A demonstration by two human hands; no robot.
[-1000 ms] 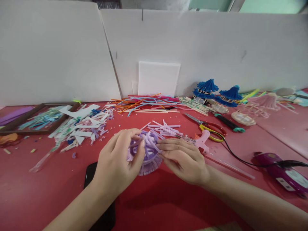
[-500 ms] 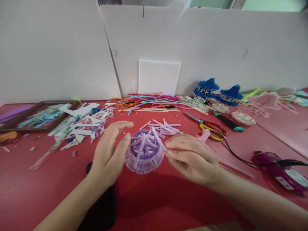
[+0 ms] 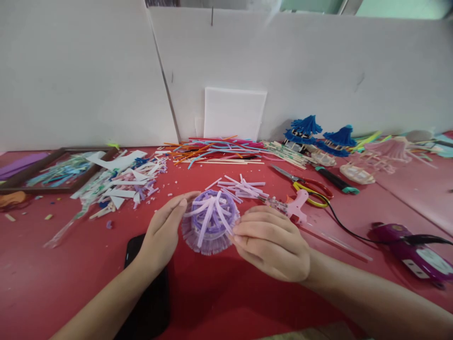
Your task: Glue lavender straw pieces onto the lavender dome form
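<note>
A small round purple model (image 3: pixel 208 243) with a fringed lower edge and a woven-looking ring on top is in front of me. Pale lilac strips (image 3: pixel 204 226) fan out from its peak. My left hand (image 3: pixel 164 229) cups its left side, thumb and fingers closed against the rim. At the right side, my right hand (image 3: pixel 272 241) pinches the lower end of one lilac strip (image 3: pixel 222 215), whose upper end meets the others at the peak. Cut lilac pieces (image 3: pixel 247 187) lie just behind the model.
Behind my right hand lies a pink glue gun (image 3: pixel 297 207) with a clear glue stick. Scissors (image 3: pixel 306 184), a black-handled cutter (image 3: pixel 336 179) and a purple power socket (image 3: pixel 410 250) are at right. A black phone (image 3: pixel 152 302) lies under my left forearm; scraps (image 3: pixel 123 182) are heaped at left.
My right hand has moved left and slightly down, bringing the strip down against the model's side. My left hand has closed in onto the rim. More of the glue gun shows.
</note>
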